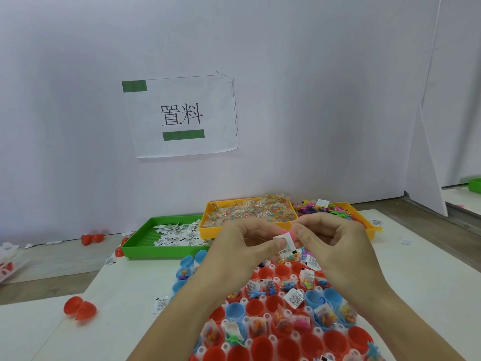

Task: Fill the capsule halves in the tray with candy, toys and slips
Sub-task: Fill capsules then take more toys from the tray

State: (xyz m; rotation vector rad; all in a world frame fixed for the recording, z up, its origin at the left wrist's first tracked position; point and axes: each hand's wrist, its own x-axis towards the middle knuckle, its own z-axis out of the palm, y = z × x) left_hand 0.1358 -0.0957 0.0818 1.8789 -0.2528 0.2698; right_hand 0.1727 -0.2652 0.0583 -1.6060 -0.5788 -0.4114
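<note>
Slip point(285, 242) pinched between left hand point(242, 246) and right hand point(330, 246), both thumbs and fingers clenched on it, raised above tray point(263, 316) of red and blue capsule halves point(286, 345); green bin point(138, 243) of slips and yellow candy bin point(205, 225) behind

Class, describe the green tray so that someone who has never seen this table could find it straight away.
Start at the white paper sign taped to the wall and look straight down to the tabletop. There sits a shallow green plastic tray, left of the yellow plastic tray of candy packets. It alone is green and holds only small white printed slips.
</note>
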